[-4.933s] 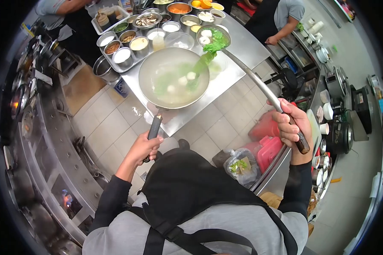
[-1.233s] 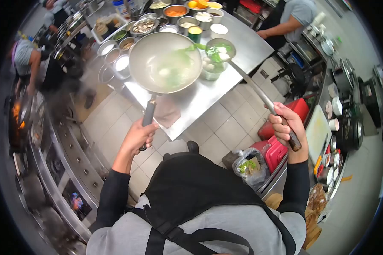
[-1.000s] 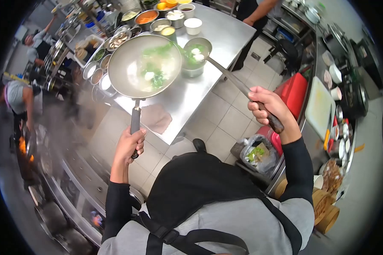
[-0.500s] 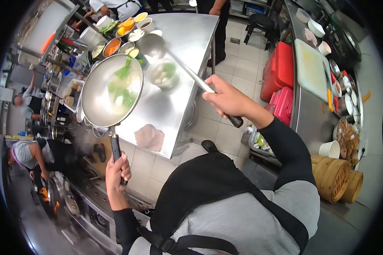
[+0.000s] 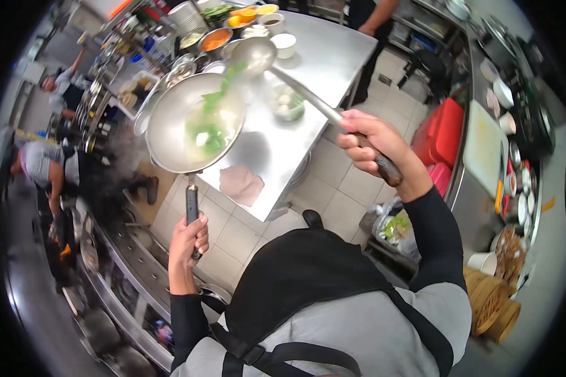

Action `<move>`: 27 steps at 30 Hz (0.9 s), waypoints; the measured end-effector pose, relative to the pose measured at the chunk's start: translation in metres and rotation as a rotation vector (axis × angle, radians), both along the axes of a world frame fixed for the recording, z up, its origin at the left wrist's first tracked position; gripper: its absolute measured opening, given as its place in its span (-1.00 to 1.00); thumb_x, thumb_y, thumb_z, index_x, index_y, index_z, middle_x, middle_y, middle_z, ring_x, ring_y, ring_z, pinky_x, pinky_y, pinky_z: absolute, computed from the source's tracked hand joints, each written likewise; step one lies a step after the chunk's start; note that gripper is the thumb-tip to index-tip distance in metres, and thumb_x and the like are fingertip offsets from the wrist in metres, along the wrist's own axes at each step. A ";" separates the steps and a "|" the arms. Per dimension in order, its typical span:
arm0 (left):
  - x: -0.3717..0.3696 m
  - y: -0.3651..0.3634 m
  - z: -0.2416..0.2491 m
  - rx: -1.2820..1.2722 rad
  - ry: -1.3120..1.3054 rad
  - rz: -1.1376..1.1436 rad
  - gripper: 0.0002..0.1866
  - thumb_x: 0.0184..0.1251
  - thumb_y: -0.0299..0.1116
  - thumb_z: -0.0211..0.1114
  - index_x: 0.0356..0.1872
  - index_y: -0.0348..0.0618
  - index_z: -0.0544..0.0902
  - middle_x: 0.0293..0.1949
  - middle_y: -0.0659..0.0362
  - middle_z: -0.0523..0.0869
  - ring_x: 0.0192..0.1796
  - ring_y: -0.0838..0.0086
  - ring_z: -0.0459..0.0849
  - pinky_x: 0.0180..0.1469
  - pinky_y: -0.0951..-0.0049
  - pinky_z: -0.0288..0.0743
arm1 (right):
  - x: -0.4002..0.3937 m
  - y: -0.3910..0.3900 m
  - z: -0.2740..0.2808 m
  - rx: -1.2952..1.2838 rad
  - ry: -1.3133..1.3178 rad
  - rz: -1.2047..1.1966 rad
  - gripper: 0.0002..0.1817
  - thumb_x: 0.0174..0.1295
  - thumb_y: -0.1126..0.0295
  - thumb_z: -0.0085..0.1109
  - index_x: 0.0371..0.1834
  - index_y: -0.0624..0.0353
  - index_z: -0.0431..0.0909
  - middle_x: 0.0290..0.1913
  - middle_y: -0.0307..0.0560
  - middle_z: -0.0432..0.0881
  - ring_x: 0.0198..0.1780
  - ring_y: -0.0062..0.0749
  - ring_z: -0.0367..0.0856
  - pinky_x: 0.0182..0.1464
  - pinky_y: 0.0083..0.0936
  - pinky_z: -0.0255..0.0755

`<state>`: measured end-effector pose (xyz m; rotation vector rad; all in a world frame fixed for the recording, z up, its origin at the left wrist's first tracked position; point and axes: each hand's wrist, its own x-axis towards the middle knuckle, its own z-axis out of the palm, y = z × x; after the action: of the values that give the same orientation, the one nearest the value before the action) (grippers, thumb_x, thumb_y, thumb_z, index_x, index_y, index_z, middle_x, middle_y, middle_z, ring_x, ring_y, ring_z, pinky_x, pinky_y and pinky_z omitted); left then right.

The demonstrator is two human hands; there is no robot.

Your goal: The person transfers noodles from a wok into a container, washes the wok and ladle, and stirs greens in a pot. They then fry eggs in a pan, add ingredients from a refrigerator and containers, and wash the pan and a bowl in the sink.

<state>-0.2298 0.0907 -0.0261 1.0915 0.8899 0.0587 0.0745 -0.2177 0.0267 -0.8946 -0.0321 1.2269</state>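
My left hand [image 5: 190, 242] is wrapped round the black handle of a wok [image 5: 166, 129]. The wok is held up near the corner of a steel table, with green leafy vegetables [image 5: 214, 125] and pale, shiny liquid on its right side. My right hand [image 5: 374, 146] grips the dark end of a long-handled ladle [image 5: 254, 56]. The ladle's bowl is by the wok's far right rim, where a strand of greens reaches up close to it. A clear bowl [image 5: 288, 103] of round white pieces and some green stands on the table beside the wok.
A folded pinkish cloth [image 5: 241, 185] lies on the steel table [image 5: 327, 50]. Containers of ingredients, including an orange one [image 5: 215, 40], line its far left. On the right are a red bin [image 5: 441, 132], cutting board [image 5: 486, 147] and bamboo steamers [image 5: 487, 301]. A person [image 5: 41, 169] works at the left stoves.
The view has turned, so the room appears shifted. The ladle's bowl has come nearer the wok's far rim, and the greens have stretched toward that rim. Both hands keep their grips.
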 end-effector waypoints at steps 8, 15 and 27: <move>-0.006 -0.007 -0.026 -0.081 -0.060 -0.009 -0.80 0.38 -0.39 0.32 -0.19 -0.09 0.42 -0.59 0.38 0.38 -0.68 0.72 0.30 -0.68 0.62 0.21 | -0.039 -0.001 0.056 -0.310 -0.681 0.231 -0.66 0.41 0.45 0.07 0.21 0.19 0.33 -0.56 -0.30 0.39 -0.77 -0.72 0.23 -0.76 -0.69 0.14; -0.009 -0.004 -0.037 -0.061 -0.090 -0.053 -0.78 0.34 -0.38 0.33 -0.24 -0.10 0.41 -0.59 0.38 0.37 -0.66 0.72 0.31 -0.66 0.60 0.23 | -0.043 0.029 0.022 -0.320 -1.659 0.226 -0.56 0.35 0.44 0.22 0.26 0.25 0.36 -0.57 -0.27 0.47 -0.62 -0.59 0.42 -0.49 -0.50 0.30; 0.016 0.000 -0.032 -0.021 -0.096 -0.171 -0.80 0.35 -0.38 0.31 -0.26 -0.15 0.43 -0.57 0.38 0.37 -0.65 0.71 0.34 -0.66 0.60 0.25 | -0.050 0.022 0.035 -0.386 -0.324 0.340 -0.72 0.47 0.38 0.03 0.16 0.15 0.32 -0.49 -0.22 0.40 -0.75 -0.68 0.28 -0.81 -0.65 0.17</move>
<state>-0.2139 0.0911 -0.0582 1.1323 0.7069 -0.0399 0.0244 -0.1955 0.0613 -1.4651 -0.2207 1.4152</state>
